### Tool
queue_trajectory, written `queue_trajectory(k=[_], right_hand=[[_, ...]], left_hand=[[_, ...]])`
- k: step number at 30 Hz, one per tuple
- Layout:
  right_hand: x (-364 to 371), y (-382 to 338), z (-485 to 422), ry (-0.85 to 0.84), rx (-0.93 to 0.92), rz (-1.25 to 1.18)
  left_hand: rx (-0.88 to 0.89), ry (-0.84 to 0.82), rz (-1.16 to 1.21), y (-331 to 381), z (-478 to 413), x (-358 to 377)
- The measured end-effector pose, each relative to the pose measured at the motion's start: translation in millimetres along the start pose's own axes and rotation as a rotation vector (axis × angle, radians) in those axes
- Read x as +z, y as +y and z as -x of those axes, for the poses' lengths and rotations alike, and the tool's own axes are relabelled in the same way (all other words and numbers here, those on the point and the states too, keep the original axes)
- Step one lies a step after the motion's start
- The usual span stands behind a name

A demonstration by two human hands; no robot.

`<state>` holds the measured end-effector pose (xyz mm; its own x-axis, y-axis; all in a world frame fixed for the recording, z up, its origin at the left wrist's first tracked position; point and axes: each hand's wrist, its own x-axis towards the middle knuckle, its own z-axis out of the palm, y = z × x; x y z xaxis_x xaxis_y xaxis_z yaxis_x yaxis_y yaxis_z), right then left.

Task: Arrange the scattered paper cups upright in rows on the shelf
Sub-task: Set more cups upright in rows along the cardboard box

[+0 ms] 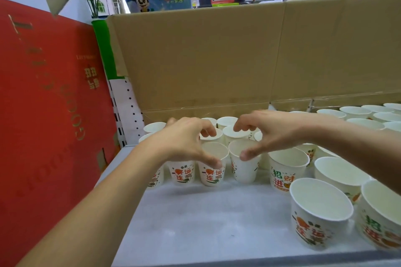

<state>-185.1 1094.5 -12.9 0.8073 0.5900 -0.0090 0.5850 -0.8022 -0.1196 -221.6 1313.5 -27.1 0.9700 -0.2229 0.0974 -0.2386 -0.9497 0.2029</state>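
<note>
As the cups stand now: most paper cups [226, 121] are upright in packed rows just in front of the cardboard wall [206, 60]; work is on the row farthest from that wall.
Shelf [206, 212]: pale grey board running out from the foot of the cardboard wall; carries every cup.
Left hand [184, 141]: grip grasping the orange-print cup [211, 172], thumb on the side facing away from the cardboard wall, fingers curled over the side toward it.
Right hand [280, 134]: grip grasping the plain-faced cup [244, 168] in like manner; whether its fingertips also touch the cup behind cannot be told.
Held pair: upright, just beside each other, rims nearly touching.
Larger cups [319, 212]: upright, farther from the cardboard wall than the held pair.
Red carton [43, 104]: at the left end of the cardboard wall.
Step in hand (judged): seating the pair into line with its row.
Handling advice: squeeze lightly, as thin paper walls likely buckle; slide the bases flat toward the cardboard wall until they meet the row behind; turn the plain-faced cup so its print shows like its neighbours'; release straight upward so curled fingers miss the rims behind.
</note>
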Motion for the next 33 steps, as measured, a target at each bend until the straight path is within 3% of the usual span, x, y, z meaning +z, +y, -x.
queue_trajectory(k=[11, 20, 29, 33], right_hand=[[14, 3, 3, 0.062, -0.117, 0.107], [13, 7, 9, 0.055, -0.105, 0.172], [32, -2, 4, 0.194, -0.159, 0.221], [29, 4, 9, 0.152, -0.157, 0.202]], left_hand=[[0.039, 0.061, 0.112, -14, 8, 11], [0.069, 0.117, 0.012, -11, 5, 16], [0.097, 0.128, 0.03, -9, 6, 20], [0.076, 0.124, 0.015, -8, 7, 21]])
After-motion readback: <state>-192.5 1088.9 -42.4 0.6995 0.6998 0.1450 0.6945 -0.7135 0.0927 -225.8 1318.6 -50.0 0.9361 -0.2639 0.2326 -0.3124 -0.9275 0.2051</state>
